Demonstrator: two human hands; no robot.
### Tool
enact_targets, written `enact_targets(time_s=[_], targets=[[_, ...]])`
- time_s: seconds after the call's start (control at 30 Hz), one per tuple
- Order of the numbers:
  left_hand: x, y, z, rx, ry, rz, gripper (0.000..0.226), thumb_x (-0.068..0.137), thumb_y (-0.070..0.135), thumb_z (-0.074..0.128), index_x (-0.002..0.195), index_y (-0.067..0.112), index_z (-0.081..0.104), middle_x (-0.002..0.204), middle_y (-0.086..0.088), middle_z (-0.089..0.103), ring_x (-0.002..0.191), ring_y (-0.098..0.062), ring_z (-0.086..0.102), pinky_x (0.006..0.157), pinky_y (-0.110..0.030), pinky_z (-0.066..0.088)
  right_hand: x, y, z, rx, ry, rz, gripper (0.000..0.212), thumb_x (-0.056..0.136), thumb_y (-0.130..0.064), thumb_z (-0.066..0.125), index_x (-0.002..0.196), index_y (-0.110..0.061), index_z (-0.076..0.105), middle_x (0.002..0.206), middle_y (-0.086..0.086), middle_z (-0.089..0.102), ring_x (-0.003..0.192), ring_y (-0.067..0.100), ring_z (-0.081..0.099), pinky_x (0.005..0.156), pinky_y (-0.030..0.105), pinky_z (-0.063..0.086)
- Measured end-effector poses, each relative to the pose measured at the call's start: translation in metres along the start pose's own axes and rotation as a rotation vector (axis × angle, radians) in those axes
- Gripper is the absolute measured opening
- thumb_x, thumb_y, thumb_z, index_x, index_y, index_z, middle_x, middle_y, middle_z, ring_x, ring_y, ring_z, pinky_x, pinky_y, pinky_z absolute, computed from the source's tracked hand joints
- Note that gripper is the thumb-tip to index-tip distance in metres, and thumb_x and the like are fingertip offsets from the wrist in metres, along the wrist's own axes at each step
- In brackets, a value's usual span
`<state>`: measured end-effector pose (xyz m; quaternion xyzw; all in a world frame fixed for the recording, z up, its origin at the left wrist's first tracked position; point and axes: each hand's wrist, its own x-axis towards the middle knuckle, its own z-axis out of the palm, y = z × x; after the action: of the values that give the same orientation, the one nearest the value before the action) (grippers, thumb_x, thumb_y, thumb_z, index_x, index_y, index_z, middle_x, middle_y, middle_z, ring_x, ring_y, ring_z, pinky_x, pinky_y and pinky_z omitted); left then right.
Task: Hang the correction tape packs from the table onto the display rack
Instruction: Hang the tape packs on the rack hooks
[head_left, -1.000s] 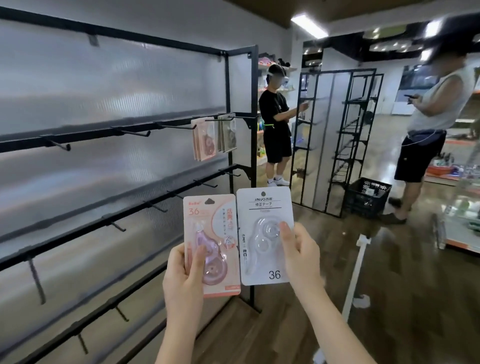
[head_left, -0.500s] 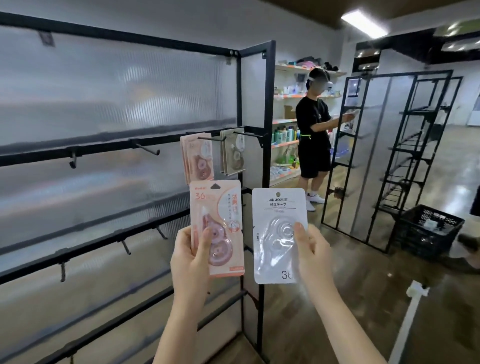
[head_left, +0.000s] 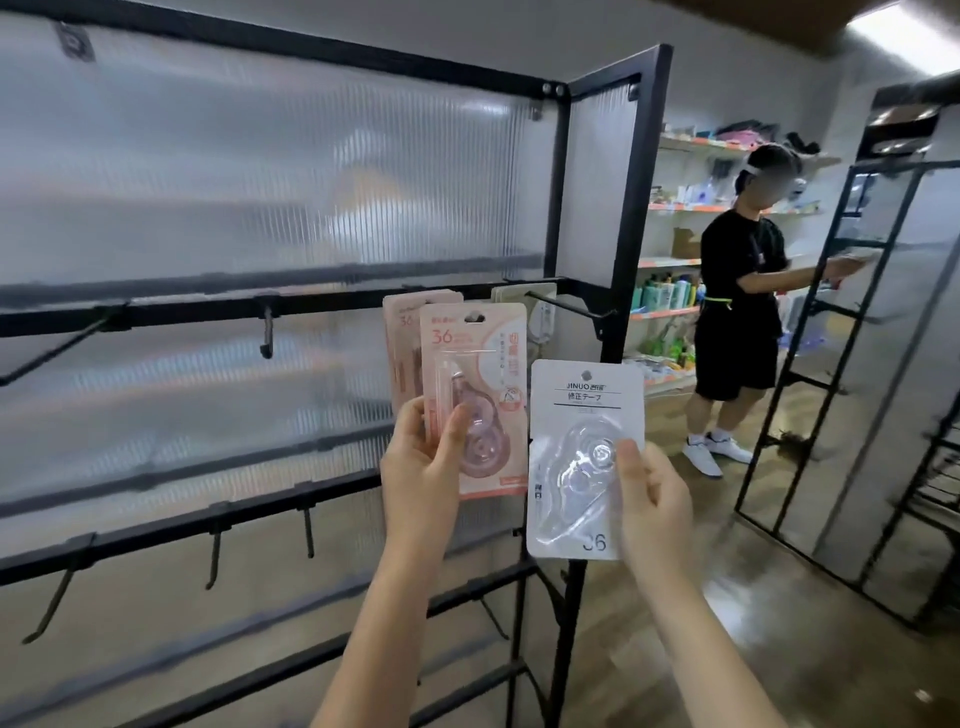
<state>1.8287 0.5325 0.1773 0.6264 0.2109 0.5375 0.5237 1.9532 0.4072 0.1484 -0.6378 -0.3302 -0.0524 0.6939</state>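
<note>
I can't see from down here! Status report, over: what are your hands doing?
Left hand grips pink pack; right hand grips white pack. Neither hung yet. Pink pack raised before hung pink packs. Nothing blocking the rack.

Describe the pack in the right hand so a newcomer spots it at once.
Start at the black display rack with ribbed translucent panels. In front of its right corner post, two hands hold up packs side by side. The right hand pinches the white pack: clear blister, "JINUO" print, "36" at the bottom, unlike the pink pack in the left hand.
</note>
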Motion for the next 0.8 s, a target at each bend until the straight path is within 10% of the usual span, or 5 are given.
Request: enact_targets(time_s=[0.43,0.8], targets=[[0.026,-0.028,0.021,0.088,0.125,-0.085,0.029,0.09,0.038,0.055,0.109,0.017,0.06,0.098,0.001,0.071,0.085,-0.013,0.071,0.07,-0.027,0.058,0.03,0.04,-0.003,0.18,-0.219,0.114,0.047,0.08,-0.067,0.049,0.086,-0.023,0.063,0.073,0.003,0.068,0.063,0.009,0.061,0.055,0.022,0.049],[0.095,-0.064,0.002,0.456,0.132,-0.204,0.049,0.092,0.056,0.046,0.112,0.013,0.058,0.104,0.0,0.067,0.087,-0.013,0.063,0.062,-0.019,0.045,0.032,0.063,-0.035,0.123,-0.328,0.145,0.038,0.087,-0.053,0.045,0.083,-0.017,0.06,0.051,-0.011,0.056,0.044,0.001,0.045,0.044,0.013,0.035]])
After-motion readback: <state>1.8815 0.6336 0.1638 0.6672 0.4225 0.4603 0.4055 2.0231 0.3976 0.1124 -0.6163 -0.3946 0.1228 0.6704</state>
